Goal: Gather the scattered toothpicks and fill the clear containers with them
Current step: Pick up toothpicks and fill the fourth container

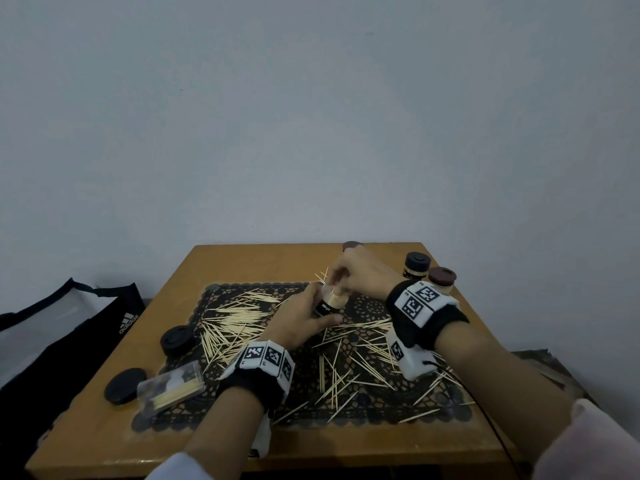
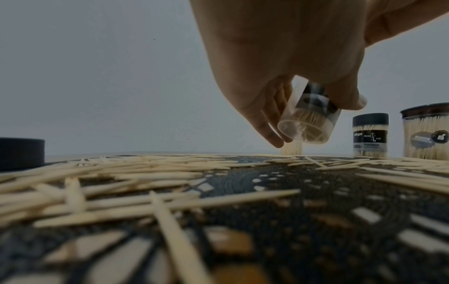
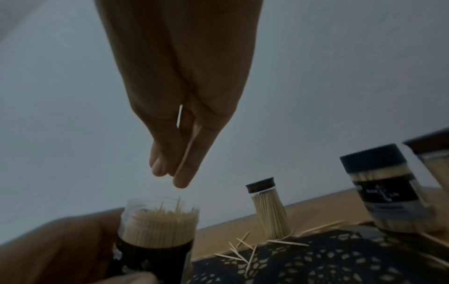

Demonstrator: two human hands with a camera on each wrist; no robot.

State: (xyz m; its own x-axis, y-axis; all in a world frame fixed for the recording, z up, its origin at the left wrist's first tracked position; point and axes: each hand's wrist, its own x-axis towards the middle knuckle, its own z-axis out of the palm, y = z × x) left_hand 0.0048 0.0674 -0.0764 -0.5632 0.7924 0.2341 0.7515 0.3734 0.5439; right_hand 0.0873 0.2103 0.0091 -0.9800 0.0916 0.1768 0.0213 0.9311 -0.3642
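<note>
Gripping the container (image 1: pixel 331 301) tilted, my left hand (image 1: pixel 300 322) risks spillage; right hand (image 1: pixel 360 268) fingers, together, hover above.

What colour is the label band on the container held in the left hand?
Black, with small pale print, on the clear container; the right wrist view shows it best.

The toothpicks (image 1: pixel 228 323) look like pale, matt wood. The container (image 3: pixel 157 228) at lower left of the right wrist view is clear, glossy plastic with a dark printed label. The lids (image 1: pixel 176 339) look like matt black plastic. The table (image 1: pixel 166 296) is smooth, slightly shiny wood under a dark openwork lace mat (image 1: pixel 374 306).
</note>
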